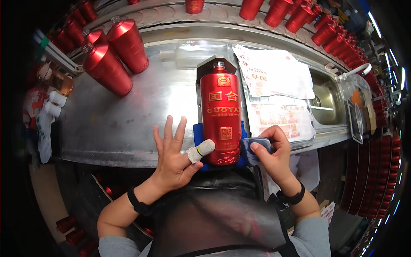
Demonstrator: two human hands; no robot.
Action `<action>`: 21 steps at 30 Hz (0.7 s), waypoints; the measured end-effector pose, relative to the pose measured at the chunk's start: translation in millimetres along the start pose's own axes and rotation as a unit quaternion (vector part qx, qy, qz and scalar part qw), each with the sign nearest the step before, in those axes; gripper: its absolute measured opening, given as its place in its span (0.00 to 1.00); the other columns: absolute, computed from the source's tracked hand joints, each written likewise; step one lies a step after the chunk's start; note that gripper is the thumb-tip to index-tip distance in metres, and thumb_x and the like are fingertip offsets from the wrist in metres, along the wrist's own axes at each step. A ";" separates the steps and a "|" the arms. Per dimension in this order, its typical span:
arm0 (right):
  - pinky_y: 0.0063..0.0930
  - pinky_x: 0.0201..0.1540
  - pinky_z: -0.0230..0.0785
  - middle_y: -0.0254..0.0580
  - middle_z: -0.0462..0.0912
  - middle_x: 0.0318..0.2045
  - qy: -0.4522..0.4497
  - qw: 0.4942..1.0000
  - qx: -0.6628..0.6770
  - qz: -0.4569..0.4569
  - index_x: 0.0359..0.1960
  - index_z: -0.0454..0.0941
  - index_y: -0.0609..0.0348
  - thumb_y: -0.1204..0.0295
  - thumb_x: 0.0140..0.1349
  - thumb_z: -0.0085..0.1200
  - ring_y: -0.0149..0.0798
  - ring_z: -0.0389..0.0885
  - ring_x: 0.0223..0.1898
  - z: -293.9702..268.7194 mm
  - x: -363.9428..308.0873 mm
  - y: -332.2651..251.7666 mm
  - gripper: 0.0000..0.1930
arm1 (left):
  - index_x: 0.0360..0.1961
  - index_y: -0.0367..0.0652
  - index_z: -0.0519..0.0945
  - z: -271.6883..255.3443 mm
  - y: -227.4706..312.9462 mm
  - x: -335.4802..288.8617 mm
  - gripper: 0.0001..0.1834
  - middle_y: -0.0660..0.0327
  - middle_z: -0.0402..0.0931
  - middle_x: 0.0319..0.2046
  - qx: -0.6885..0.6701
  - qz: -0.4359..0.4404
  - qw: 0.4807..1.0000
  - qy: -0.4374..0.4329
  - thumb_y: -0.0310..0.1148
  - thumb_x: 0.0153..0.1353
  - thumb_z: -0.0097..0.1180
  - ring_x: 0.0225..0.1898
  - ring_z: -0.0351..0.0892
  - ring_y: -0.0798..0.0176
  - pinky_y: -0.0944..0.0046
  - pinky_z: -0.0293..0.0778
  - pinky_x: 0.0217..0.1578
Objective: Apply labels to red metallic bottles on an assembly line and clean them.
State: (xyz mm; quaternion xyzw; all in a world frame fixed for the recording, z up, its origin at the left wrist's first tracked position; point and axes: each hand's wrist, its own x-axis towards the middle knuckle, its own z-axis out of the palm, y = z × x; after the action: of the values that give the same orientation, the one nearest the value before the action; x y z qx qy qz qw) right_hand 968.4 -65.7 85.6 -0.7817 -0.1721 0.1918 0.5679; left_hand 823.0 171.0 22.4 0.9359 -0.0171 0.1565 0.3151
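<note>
A glossy red bottle (221, 115) with gold lettering lies in a dark holder (198, 92) with blue pads (198, 133), its neck pointing away from me. My left hand (171, 160) is beside its lower left, fingers spread and stretched out. A pale cover with a yellow band wraps its index finger, which is at the bottle's lower edge. At the bottle's lower right, my right hand (275, 155) grips a flat grey-blue scraper-like piece (253, 150) between thumb and fingers. Its edge is close against the bottle; whether it touches, I cannot tell.
Sheets of printed decals (278, 120) lie right of the holder, beside a metal sink (327, 100). Several red bottles (109, 70) stand on the metal table (128, 124) at left. More line the conveyor (222, 15) behind. A clear box-like object (201, 51) lies beyond the holder.
</note>
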 end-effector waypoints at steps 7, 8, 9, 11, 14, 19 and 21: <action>0.17 0.34 0.67 0.32 0.78 0.30 0.032 0.997 0.007 -0.069 0.36 0.71 0.62 0.80 0.57 0.64 0.21 0.74 0.31 9.9 -0.2 -10.1 0.12 | 0.56 0.54 0.83 -7.7 8.5 30.2 0.23 0.39 0.42 0.75 0.008 0.031 0.999 0.036 0.51 0.71 0.44 0.76 0.33 0.30 0.26 0.24 0.66; 0.17 0.34 0.67 0.32 0.78 0.30 0.032 0.994 -0.006 -0.100 0.37 0.72 0.62 0.80 0.57 0.64 0.21 0.75 0.31 12.3 1.4 -11.5 0.12 | 0.56 0.54 0.83 -7.7 6.8 36.3 0.23 0.39 0.42 0.75 0.007 0.030 0.999 0.038 0.51 0.71 0.44 0.76 0.33 0.30 0.26 0.24 0.66; 0.17 0.34 0.67 0.32 0.78 0.30 0.030 0.994 -0.006 -0.102 0.37 0.72 0.62 0.80 0.57 0.64 0.21 0.75 0.31 13.3 3.2 -13.3 0.12 | 0.56 0.55 0.83 -8.9 4.8 42.9 0.23 0.39 0.42 0.75 0.017 0.041 0.998 0.033 0.52 0.71 0.44 0.76 0.34 0.30 0.26 0.24 0.65; 0.18 0.35 0.69 0.34 0.79 0.31 0.031 0.994 -0.017 -0.106 0.37 0.72 0.62 0.79 0.58 0.64 0.22 0.76 0.32 15.7 5.8 -15.5 0.11 | 0.55 0.57 0.84 -9.5 7.5 46.4 0.22 0.40 0.44 0.75 0.012 0.052 0.998 0.027 0.53 0.70 0.46 0.76 0.34 0.31 0.24 0.24 0.65; 0.21 0.32 0.69 0.37 0.79 0.30 0.040 0.977 -0.073 -0.195 0.36 0.75 0.62 0.81 0.56 0.65 0.28 0.78 0.29 12.1 8.4 -17.0 0.10 | 0.46 0.58 0.86 -3.2 14.2 34.0 0.16 0.44 0.49 0.74 0.021 0.111 0.993 0.018 0.50 0.63 0.57 0.74 0.42 0.30 0.20 0.35 0.62; 0.33 0.39 0.70 0.39 0.80 0.33 -0.046 0.878 -0.244 -0.409 0.33 0.79 0.59 0.79 0.47 0.65 0.40 0.80 0.35 32.2 30.4 -56.9 0.11 | 0.52 0.57 0.85 -4.5 1.0 1.5 0.24 0.37 0.46 0.74 -0.009 0.044 0.999 -0.009 0.56 0.70 0.44 0.75 0.36 0.28 0.26 0.24 0.66; 0.38 0.44 0.69 0.37 0.79 0.36 -0.098 0.806 -0.316 -0.491 0.32 0.80 0.56 0.74 0.44 0.62 0.42 0.78 0.41 43.3 30.5 -57.8 0.11 | 0.56 0.51 0.83 -8.1 -1.9 -5.8 0.27 0.38 0.45 0.74 -0.015 -0.013 1.000 0.005 0.55 0.71 0.41 0.75 0.38 0.31 0.28 0.24 0.67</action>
State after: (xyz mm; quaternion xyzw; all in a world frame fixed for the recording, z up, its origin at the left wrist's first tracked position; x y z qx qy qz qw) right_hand 970.4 1.8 125.3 -0.7064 -0.6386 -0.1024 0.2875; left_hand 815.5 176.9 25.7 0.9304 -0.0061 0.1564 0.3315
